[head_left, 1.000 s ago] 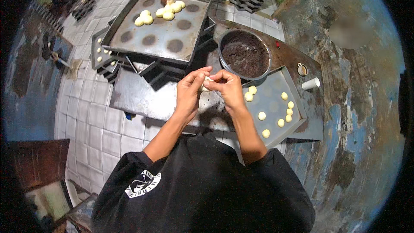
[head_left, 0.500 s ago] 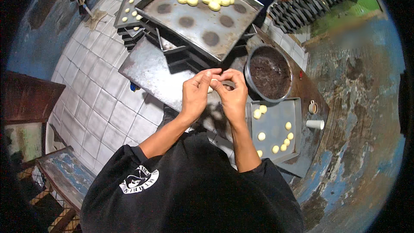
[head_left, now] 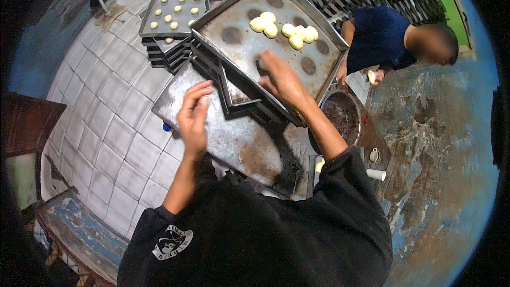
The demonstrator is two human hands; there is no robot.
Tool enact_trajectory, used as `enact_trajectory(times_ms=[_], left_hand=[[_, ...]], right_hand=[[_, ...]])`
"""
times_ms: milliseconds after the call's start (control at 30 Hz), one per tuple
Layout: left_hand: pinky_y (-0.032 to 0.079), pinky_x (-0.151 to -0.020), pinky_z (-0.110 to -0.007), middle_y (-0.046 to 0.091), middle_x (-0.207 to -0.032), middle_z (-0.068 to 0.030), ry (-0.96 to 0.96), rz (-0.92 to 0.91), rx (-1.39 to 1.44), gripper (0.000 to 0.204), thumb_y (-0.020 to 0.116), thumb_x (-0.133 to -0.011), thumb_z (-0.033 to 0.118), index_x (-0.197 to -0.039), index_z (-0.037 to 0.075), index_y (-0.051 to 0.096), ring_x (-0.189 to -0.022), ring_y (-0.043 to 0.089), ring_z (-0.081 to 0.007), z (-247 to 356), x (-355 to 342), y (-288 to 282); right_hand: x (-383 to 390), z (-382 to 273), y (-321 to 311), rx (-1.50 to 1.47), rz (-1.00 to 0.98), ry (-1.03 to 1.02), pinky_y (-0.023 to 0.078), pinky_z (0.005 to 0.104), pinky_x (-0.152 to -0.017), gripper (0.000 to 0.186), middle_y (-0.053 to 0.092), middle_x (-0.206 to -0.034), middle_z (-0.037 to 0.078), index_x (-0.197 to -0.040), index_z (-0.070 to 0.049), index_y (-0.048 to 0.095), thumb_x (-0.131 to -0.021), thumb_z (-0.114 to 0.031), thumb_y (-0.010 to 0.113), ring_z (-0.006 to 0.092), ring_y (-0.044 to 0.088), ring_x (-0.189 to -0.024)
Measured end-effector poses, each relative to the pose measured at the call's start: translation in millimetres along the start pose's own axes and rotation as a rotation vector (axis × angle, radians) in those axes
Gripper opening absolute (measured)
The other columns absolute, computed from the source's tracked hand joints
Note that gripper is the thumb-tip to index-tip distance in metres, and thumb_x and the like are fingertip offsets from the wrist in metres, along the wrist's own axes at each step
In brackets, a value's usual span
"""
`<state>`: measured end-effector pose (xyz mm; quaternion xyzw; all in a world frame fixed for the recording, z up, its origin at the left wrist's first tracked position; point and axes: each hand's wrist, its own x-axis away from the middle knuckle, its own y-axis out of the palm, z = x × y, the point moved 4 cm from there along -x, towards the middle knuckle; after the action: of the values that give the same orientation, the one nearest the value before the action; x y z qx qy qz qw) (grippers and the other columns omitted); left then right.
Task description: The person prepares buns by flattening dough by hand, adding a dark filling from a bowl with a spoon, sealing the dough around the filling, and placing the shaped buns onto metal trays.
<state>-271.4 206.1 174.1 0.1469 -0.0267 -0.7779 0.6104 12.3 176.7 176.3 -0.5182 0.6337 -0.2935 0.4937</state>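
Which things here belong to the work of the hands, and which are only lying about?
In the work:
right hand on the big baking tray
dough balls
left hand
bowl of dark filling

Lying about:
white cup
far tray stack

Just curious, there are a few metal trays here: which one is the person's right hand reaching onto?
The big tilted tray holding a cluster of dough balls. The right hand rests on it; the small tray of little dough pieces sits farther off.
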Motion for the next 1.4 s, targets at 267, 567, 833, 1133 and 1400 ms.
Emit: enact_trajectory(times_ms=[267, 567, 833, 1133, 1400], left_hand=[[0.043, -0.102, -0.033, 0.068, -0.114, -0.01, -0.056, 0.302, -0.119, 0.015, 0.058, -0.097, 0.008, -0.098, 0.0, 0.071, -0.111, 0.059, -0.0188, -41.2, -24.3, -115.9], [0.044, -0.096, -0.033, 0.067, -0.115, -0.0082, -0.079, 0.352, -0.041, 0.013, 0.06, -0.099, 0.011, -0.099, 0.002, 0.069, -0.109, 0.059, -0.0164, -35.1, -34.0, -113.4], [0.043, -0.09, -0.028, 0.067, -0.111, -0.0063, -0.08, 0.253, 0.017, 0.011, 0.062, -0.098, 0.01, -0.1, 0.002, 0.069, -0.101, 0.058, -0.013, -31.3, -33.0, -73.1], [0.047, -0.089, -0.028, 0.068, -0.109, -0.0058, -0.123, -0.331, -0.054, 0.019, 0.063, -0.102, 0.017, -0.108, 0.001, 0.07, -0.101, 0.06, -0.0127, 10.3, 17.7, 119.8], [0.051, -0.092, -0.028, 0.071, -0.107, -0.0072, -0.723, -0.67, 0.38, 0.022, 0.069, -0.099, 0.015, -0.113, -0.001, 0.066, -0.1, 0.066, -0.0138, -25.7, 161.5, 249.1]], right_hand=[[-49.8, 42.1, 43.6, -0.044, -0.463, 0.246, 0.016, 0.0592, -0.124, 0.058, 0.023, -0.169, 0.006, -0.159, -0.015, 0.033, -0.107, -0.041, 0.043, 0.0371, 0.019, -0.155], [-82.0, 35.0, 78.8, 0.004, -0.125, 0.134, 0.005, 0.0639, -0.123, 0.066, 0.023, -0.168, 0.016, -0.16, -0.02, 0.032, -0.104, -0.053, 0.042, 0.0337, 0.012, -0.157], [-44.4, 143.1, 19.0, 0.475, 0.349, 0.489, 0.04, 0.0476, -0.088, 0.016, 0.068, -0.095, 0.011, -0.095, -0.011, 0.069, -0.084, -0.021, 0.073, 0.0274, 0.064, -0.099], [79.6, 53.7, -73.6, -0.589, 0.628, 0.781, 0.053, 0.0341, -0.084, 0.016, 0.073, -0.098, 0.01, -0.107, -0.002, 0.069, -0.099, -0.014, 0.065, 0.0187, 0.067, -0.091], [290.0, -60.3, -100.3, -1.566, 0.894, 0.703, 0.047, 0.0288, -0.088, 0.022, 0.058, -0.105, 0.001, -0.112, -0.008, 0.056, -0.105, -0.029, 0.058, 0.0086, 0.057, -0.1]])
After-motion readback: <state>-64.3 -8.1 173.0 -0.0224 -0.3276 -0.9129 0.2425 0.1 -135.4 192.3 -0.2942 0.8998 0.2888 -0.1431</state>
